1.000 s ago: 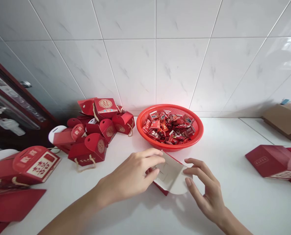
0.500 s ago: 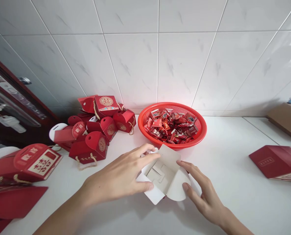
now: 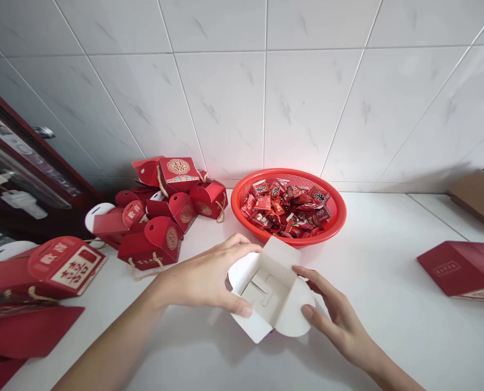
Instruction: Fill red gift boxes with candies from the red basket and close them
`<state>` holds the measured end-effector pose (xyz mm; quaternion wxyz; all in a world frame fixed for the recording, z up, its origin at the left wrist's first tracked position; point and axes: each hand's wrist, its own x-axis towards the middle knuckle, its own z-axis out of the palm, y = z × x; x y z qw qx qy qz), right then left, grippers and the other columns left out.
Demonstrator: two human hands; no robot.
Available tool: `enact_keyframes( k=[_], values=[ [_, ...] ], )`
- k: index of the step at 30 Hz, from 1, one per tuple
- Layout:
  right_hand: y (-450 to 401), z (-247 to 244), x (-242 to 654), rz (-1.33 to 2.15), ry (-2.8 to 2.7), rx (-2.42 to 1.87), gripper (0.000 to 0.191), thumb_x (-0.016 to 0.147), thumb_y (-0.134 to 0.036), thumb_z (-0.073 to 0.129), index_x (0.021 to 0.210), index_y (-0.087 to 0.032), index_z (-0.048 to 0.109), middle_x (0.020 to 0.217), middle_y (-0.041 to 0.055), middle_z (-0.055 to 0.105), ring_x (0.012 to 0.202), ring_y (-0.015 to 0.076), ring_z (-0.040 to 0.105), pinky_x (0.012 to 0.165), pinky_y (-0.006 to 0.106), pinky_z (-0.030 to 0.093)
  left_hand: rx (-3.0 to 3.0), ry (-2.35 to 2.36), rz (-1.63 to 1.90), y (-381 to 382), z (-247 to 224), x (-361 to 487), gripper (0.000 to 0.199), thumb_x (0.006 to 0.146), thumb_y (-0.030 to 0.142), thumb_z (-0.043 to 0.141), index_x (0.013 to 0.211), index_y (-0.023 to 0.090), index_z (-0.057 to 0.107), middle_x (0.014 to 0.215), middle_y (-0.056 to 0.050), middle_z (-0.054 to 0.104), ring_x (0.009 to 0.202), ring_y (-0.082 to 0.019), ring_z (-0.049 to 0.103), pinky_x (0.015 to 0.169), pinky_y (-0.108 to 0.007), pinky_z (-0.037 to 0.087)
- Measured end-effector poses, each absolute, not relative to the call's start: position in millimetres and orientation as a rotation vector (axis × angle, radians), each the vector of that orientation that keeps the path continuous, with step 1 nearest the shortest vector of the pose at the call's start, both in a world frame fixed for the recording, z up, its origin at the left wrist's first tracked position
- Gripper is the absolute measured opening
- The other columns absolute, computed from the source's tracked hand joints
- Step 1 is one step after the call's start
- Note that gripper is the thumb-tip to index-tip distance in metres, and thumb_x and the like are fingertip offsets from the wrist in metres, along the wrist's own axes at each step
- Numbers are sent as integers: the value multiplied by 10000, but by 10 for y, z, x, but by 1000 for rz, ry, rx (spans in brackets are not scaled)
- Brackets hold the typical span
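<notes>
An unfolded box (image 3: 272, 296) with a white inside lies on the white counter, its flaps spread outward and nothing inside it. My left hand (image 3: 215, 279) is at its left side, thumb on the near left flap and fingers at the far left edge, spread apart. My right hand (image 3: 333, 317) touches the right flap, thumb and fingertips apart along its edge. Just behind the box is a red plastic basket (image 3: 242, 225) of small wrapped sweets (image 3: 284, 209) in red packets.
Several red boxes with cord handles (image 3: 150, 244) are piled at the left. A red box (image 3: 459, 269) lies at the right, near a brown carton (image 3: 478, 195). A tiled wall (image 3: 225, 108) rises behind the counter (image 3: 372, 228). A dark door (image 3: 22, 179) stands at the left.
My left fingers have moved slightly up and left off the inner left flap, which now leans outward. The view has shifted slightly.
</notes>
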<state>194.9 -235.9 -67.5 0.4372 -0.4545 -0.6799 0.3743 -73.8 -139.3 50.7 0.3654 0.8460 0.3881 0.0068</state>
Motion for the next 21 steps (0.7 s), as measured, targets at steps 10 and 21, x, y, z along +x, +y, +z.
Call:
enact_keyframes(
  k=[10,21],
  values=[
    [-2237,-686,1945,1384,-1423,-986,450,924,-437,664,1366,-354,639,1483,54,592,1386,316,511,1126,449,421,2228,1282,-172,-1847,519,-726,717,711,564,776,1349,335,542,1275,-45,521,1013,-278,631,761,-332,501],
    [-1924,-621,1773,1452,-1296,-939,432,812,-271,607,1224,-292,734,1317,53,714,1242,316,614,1005,456,505,2220,1310,-120,-1862,488,-698,789,733,685,716,1388,277,547,1395,-131,501,1257,-379,544,933,-435,514]
  ],
)
